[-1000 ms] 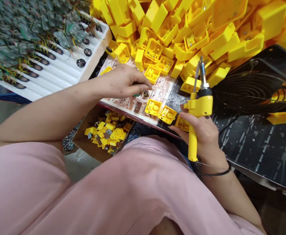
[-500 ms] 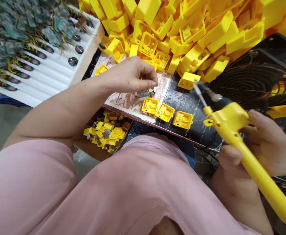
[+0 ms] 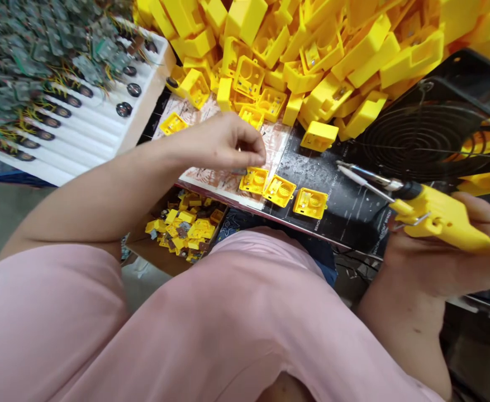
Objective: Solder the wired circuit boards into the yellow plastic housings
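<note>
My right hand (image 3: 441,265) is wrapped round a yellow soldering gun (image 3: 441,215), whose metal tip and thin feed tube point left over the black mat. My left hand (image 3: 238,144) hovers above the paper-covered part of the bench with thumb and fingers pinched together. Whatever lies between those fingers is mostly hidden; only a small greyish edge shows below them. Just beneath sits an open yellow case (image 3: 254,180), with a second yellow case (image 3: 279,190) and a third yellow case (image 3: 310,202) in a row to its right. Small metal parts show inside them.
A large heap of yellow cases (image 3: 312,56) fills the back. At left, a white foam tray (image 3: 106,134) carries several wired circuit boards and small round speakers. A black fan (image 3: 420,128) stands at right. Below the bench edge is a box of yellow scraps (image 3: 186,229).
My right hand has turned the soldering gun flatter and moved it right, its tip now lower. My left hand has sunk slightly, covering the small wired board seen under it before.
</note>
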Tool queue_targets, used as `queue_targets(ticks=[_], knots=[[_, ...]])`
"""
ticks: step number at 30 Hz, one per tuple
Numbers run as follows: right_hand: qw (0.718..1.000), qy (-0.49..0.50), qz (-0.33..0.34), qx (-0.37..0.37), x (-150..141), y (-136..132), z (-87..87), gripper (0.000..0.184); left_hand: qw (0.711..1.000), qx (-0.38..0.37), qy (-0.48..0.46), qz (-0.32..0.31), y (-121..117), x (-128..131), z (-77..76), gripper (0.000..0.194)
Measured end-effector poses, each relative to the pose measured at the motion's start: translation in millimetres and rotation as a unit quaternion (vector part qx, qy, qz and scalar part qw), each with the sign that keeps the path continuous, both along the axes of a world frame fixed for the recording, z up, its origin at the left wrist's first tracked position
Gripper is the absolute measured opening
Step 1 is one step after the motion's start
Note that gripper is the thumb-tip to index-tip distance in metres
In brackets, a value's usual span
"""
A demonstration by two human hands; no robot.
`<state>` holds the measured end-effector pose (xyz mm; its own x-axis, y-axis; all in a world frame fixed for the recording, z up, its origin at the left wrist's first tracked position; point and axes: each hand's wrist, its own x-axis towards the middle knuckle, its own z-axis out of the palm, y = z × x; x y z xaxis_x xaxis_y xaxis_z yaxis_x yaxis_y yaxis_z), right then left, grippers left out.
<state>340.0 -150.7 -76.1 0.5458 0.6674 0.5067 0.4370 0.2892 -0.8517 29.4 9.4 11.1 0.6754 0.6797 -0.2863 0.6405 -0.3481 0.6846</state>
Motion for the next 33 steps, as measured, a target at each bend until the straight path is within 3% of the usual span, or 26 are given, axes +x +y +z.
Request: queue_targets(ticks=[3, 4, 9, 12, 19, 23, 30, 33], knots=[[0.994, -0.018, -0.074, 0.079, -13.9, -9.3, 7.1, 0.031, 0.995, 0.064, 0.056, -0.047, -16.0, 14.0, -3.3, 0.015], [0.993, -0.039, -0.068, 0.088, -19.2, -14.8, 11.3, 0.025, 0.992, 0.088, 0.078, -0.056, -19.9, 18.3, -4.1, 0.015], [0.981, -0.15, 0.122, -0.025, -32.8, -48.7, 29.3, 0.054, 0.973, 0.152, 0.153, -0.082, -27.1, 31.7, -5.3, 0.02], [0.961, -0.208, 0.178, -0.047, -36.0, -56.8, 32.3, 0.051, 0.969, 0.158, 0.175, -0.078, -28.7, 35.7, -4.8, 0.023], [0.939, -0.288, 0.189, -0.007, -48.0, -48.5, 35.2, 0.027, 0.964, 0.168, 0.19, -0.085, -30.7, 39.2, -4.6, 0.027], [0.931, -0.309, 0.193, -0.009, -49.9, -44.1, 38.1, 0.028, 0.96, 0.165, 0.209, -0.089, -30.0, 39.6, -4.2, 0.028], [0.905, -0.335, 0.262, 0.014, -43.9, -33.9, 49.2, 0.031, 0.952, 0.154, 0.246, -0.099, -30.7, 44.7, 1.2, 0.03], [0.911, -0.323, 0.256, 0.006, -38.6, -34.4, 54.2, 0.024, 0.953, 0.144, 0.25, -0.089, -31.1, 45.8, 2.2, 0.028]])
